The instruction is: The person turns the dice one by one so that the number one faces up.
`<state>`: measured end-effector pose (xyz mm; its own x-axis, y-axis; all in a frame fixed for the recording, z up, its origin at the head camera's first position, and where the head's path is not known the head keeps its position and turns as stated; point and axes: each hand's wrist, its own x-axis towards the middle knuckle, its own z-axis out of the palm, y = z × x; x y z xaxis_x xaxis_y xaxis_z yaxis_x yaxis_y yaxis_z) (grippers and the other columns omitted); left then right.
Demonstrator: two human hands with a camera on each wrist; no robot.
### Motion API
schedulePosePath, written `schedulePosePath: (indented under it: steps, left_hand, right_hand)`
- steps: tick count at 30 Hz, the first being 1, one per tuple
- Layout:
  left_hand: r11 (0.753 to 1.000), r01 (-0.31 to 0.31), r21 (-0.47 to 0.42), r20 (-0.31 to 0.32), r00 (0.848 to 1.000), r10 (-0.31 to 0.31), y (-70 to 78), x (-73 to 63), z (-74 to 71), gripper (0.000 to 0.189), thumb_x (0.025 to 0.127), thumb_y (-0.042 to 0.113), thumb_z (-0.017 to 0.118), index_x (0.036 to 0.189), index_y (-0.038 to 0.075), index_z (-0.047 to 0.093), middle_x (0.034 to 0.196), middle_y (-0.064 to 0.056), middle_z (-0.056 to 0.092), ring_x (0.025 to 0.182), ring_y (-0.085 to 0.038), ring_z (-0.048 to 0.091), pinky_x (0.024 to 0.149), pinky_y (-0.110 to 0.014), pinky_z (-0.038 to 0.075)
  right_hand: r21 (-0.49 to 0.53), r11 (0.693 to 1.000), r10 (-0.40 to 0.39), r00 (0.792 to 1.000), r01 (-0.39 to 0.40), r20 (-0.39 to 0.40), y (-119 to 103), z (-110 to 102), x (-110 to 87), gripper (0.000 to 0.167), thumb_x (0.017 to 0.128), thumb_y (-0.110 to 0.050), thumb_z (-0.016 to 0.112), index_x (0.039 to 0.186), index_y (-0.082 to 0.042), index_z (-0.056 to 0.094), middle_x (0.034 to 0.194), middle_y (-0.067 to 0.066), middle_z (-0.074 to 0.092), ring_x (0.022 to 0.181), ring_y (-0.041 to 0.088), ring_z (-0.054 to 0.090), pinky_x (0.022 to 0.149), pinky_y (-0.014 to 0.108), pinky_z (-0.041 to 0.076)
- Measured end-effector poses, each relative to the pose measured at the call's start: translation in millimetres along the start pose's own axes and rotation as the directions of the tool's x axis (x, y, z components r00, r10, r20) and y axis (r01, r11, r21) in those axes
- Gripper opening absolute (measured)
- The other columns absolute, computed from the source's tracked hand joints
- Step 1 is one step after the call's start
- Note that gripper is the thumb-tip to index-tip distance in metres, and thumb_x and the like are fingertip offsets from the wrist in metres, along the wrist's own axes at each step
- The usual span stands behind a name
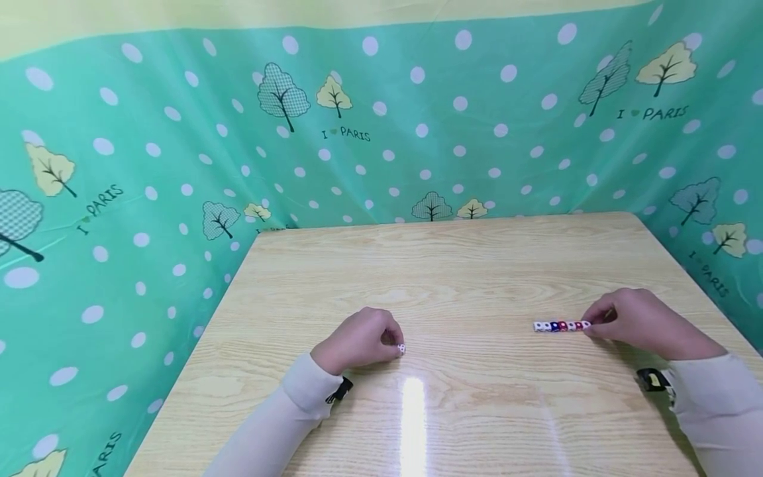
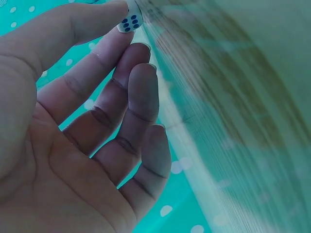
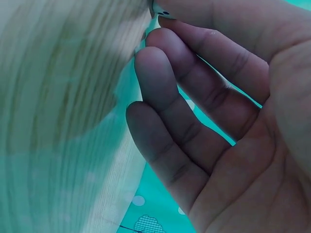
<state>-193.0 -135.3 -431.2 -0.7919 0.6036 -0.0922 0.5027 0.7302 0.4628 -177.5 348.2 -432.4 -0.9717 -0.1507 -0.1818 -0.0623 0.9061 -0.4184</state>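
Observation:
Between thumb and index finger, my left hand (image 1: 363,338) pinches a white die (image 1: 401,348) low over the table, left of the row. Dark blue pips show on that die (image 2: 130,22) in the left wrist view. My right hand (image 1: 640,322) holds a white die (image 1: 587,324) at the right end of a straight row of dice (image 1: 563,326). White, blue and red dice stand side by side in this row. Only a sliver of the right die (image 3: 161,10) shows past the thumb in the right wrist view. The other fingers of both hands are loosely bent.
The light wood table (image 1: 453,278) reaches back to a green dotted cloth (image 1: 387,132) hung behind it and at both sides. A bright light reflection (image 1: 412,424) lies on the tabletop in front. Each wrist wears a black strap (image 1: 341,389) below its pale sleeve.

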Motion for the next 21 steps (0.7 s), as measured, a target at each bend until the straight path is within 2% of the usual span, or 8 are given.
schedulePosePath:
  steps: [4, 10, 16, 21]
  left_hand:
    - [1.000, -0.011, 0.021, 0.002, 1.000, 0.011, -0.4, -0.9, 0.4, 0.004, 0.085, 0.023, 0.081, 0.087, 0.024, 0.078, 0.089, 0.014, 0.068, 0.083, -0.012, 0.063, 0.073, -0.025, 0.050]
    - [0.992, -0.076, 0.097, 0.005, 0.997, 0.076, 3.3, -1.2, 3.2, 0.020, 0.082, 0.021, 0.078, 0.102, 0.020, 0.079, 0.096, 0.011, 0.065, 0.081, -0.005, 0.056, 0.074, -0.023, 0.049]
    - [0.973, -0.166, 0.163, -0.020, 0.985, 0.172, 7.6, -0.9, 6.4, 0.015, 0.082, 0.012, 0.074, 0.096, 0.018, 0.078, 0.091, 0.009, 0.063, 0.078, -0.003, 0.054, 0.073, -0.020, 0.049]
    - [0.968, -0.170, 0.183, -0.030, 0.984, 0.178, 8.2, -1.0, 8.4, 0.013, 0.084, 0.009, 0.072, 0.090, 0.019, 0.078, 0.087, 0.007, 0.065, 0.077, -0.003, 0.054, 0.074, -0.021, 0.049]
  right_hand:
    - [0.002, 1.000, 0.012, 1.000, -0.012, 0.013, -1.0, -0.7, 0.2, 0.014, 0.082, -0.016, 0.085, 0.094, -0.011, 0.080, 0.095, 0.006, 0.075, 0.080, 0.021, 0.056, 0.065, 0.033, 0.047]
    - [-0.012, 1.000, 0.001, 1.000, -0.001, 0.010, -0.9, -1.4, -0.6, 0.012, 0.083, -0.015, 0.085, 0.093, -0.012, 0.080, 0.095, 0.005, 0.075, 0.081, 0.021, 0.058, 0.066, 0.033, 0.048]
    - [-0.016, 1.000, -0.003, 1.000, 0.003, 0.003, -0.4, -0.6, -0.2, 0.013, 0.082, -0.016, 0.085, 0.094, -0.013, 0.080, 0.096, 0.005, 0.075, 0.081, 0.021, 0.058, 0.067, 0.034, 0.048]
    - [-0.018, 1.000, -0.011, 1.000, 0.011, -0.007, -0.5, 0.5, -0.1, 0.013, 0.081, -0.016, 0.086, 0.093, -0.013, 0.080, 0.095, 0.004, 0.075, 0.080, 0.020, 0.057, 0.067, 0.034, 0.048]
